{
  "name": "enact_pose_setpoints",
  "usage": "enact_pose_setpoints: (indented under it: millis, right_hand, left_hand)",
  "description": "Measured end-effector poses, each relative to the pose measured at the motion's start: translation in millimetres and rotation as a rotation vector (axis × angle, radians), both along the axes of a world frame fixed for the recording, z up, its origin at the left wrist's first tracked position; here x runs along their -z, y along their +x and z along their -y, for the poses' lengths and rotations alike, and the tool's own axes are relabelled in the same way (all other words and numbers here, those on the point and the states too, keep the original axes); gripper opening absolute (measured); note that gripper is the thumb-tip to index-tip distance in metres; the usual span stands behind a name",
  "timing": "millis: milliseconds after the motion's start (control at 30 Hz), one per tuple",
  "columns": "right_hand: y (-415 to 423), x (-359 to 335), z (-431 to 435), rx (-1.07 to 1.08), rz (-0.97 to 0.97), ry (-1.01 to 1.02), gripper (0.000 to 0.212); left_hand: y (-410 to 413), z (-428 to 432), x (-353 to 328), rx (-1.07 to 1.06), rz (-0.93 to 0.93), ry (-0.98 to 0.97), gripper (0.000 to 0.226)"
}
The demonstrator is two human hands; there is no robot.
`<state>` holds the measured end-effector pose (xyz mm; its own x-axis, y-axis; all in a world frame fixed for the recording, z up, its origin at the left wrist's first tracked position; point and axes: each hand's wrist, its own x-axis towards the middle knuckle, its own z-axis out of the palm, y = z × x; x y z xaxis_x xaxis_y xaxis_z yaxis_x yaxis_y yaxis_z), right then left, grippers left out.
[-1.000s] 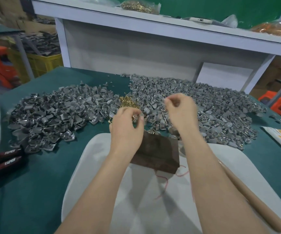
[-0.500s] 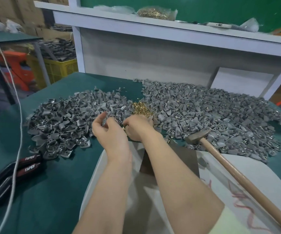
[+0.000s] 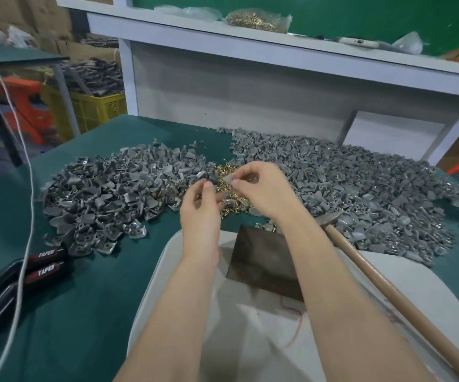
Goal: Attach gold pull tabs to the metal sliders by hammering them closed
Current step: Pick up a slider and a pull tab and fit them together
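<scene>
Two wide heaps of grey metal sliders cover the green table, one on the left (image 3: 107, 197) and one on the right (image 3: 360, 188). Between them lies a small pile of gold pull tabs (image 3: 227, 175). Above that pile my right hand (image 3: 261, 188) pinches a grey slider (image 3: 229, 178) between thumb and fingers. My left hand (image 3: 202, 208) is just beside it with curled fingers, its thumb and fingertips close to a dark small piece; whether it holds that piece is hard to tell. A dark brown block (image 3: 261, 260) sits under my wrists. A wooden-handled hammer (image 3: 382, 282) lies to the right.
A white board (image 3: 167, 271) lies under the block at the table's front. Two black pouches marked TAPER (image 3: 30, 268) and a white cord (image 3: 21, 244) are at the left. A white shelf (image 3: 278, 42) at the back carries bags of gold parts.
Both hands have risen from the gold pile and come together, the right one now pinching a grey slider. The camera view has shifted slightly left and closer.
</scene>
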<state>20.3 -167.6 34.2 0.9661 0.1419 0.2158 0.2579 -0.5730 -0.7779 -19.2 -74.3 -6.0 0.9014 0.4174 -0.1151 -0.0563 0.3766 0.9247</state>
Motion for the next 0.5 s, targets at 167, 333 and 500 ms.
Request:
enact_pose_setpoints:
  millis: [167, 333, 500]
  right_hand:
    - [-14, 1, -1, -0.184, 0.034, 0.003, 0.020]
    - [3, 14, -12, -0.004, 0.062, -0.031, 0.015]
    - [30, 44, -46, -0.058, -0.137, -0.713, 0.018]
  left_hand:
    - [-1, 0, 1, -0.020, 0.015, 0.106, 0.022]
    - [-1, -7, -1, -0.212, 0.077, 0.021, 0.015]
    - [-2, -8, -2, -0.287, 0.151, -0.063, 0.006]
